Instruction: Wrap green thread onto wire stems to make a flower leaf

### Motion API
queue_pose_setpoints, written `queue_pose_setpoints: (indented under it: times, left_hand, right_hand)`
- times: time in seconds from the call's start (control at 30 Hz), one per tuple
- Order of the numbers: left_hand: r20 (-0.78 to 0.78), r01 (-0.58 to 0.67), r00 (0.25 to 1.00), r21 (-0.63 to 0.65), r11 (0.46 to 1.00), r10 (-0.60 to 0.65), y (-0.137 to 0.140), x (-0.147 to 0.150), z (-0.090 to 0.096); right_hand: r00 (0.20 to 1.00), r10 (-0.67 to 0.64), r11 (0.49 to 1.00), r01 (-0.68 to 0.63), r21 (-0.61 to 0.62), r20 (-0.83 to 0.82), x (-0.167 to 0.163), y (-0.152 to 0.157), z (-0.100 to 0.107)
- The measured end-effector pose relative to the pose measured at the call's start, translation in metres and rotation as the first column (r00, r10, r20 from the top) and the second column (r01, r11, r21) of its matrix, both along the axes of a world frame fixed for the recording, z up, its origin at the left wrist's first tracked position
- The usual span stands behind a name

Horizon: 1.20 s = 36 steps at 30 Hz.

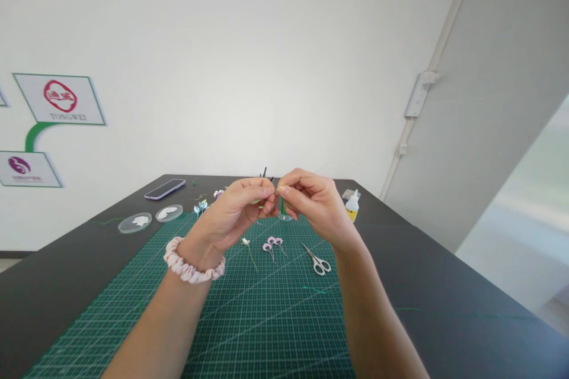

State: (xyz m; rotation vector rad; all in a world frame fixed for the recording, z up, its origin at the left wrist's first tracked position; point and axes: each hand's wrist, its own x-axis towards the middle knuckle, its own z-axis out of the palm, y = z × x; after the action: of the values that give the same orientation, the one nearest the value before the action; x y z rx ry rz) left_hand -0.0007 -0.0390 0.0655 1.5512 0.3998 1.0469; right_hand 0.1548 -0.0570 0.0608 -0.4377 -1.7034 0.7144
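Pinching something unclear, left hand (237,204) and right hand (315,202) have room overhead, scissors (315,258) near the mat's (275,320) right edge.

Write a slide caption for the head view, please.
Left hand and right hand pinch close together above a green cutting mat.

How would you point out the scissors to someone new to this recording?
Start with the green gridded cutting mat on the black table. Directly below the right hand in the picture lie the scissors, blades angled away from the person. White finger loops distinguish them from the small pink looped pieces to their left.
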Motion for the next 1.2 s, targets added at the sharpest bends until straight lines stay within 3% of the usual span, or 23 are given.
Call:
queue_pose_setpoints:
  times: [0.17, 0.33, 0.43, 0.57, 0.67, 0.83, 0.93, 1.07, 1.2]
  left_hand:
    - [-0.010, -0.037, 0.999, 0.015, 0.999, 0.037, 0.000, -0.001, 0.001]
    - [0.014, -0.164, 0.986, 0.133, 0.977, 0.164, 0.002, -0.002, -0.005]
    - [0.048, -0.303, 0.952, 0.261, 0.916, 0.302, 0.002, 0.000, -0.008]
    - [0.060, -0.422, 0.895, 0.438, 0.794, 0.443, -0.001, 0.002, -0.011]
    - [0.067, -0.483, 0.832, 0.575, 0.660, 0.550, -0.004, 0.003, -0.012]
    - [0.274, -0.545, 0.662, 0.815, 0.196, 0.698, -0.005, 0.007, -0.015]
    - [0.389, -0.532, 0.616, 0.847, -0.002, 0.685, -0.003, 0.010, -0.018]
    - [0.479, -0.507, 0.574, 0.845, -0.171, 0.664, 0.001, 0.013, -0.019]
    - [0.526, -0.488, 0.543, 0.832, -0.264, 0.654, 0.003, 0.015, -0.020]
  right_hand:
    - [0.997, 0.053, 0.994, -0.058, -0.095, -0.049, 0.000, 0.001, -0.001]
    - [0.977, 0.117, 0.958, -0.157, -0.239, -0.176, -0.003, 0.003, -0.003]
    - [0.974, 0.089, 0.952, -0.145, -0.270, -0.208, -0.006, 0.003, -0.003]
    - [0.971, 0.045, 0.955, -0.110, -0.274, -0.235, -0.008, 0.001, -0.003]
    - [0.968, 0.039, 0.957, -0.107, -0.269, -0.247, -0.008, 0.001, -0.003]
    - [0.962, 0.038, 0.957, -0.113, -0.268, -0.270, -0.008, 0.000, -0.003]
    - [0.957, 0.037, 0.953, -0.120, -0.277, -0.288, -0.010, 0.000, -0.003]
    - [0.944, 0.047, 0.943, -0.150, -0.298, -0.325, -0.013, -0.001, -0.003]
    - [0.927, 0.054, 0.937, -0.175, -0.302, -0.370, -0.015, -0.002, -0.004]
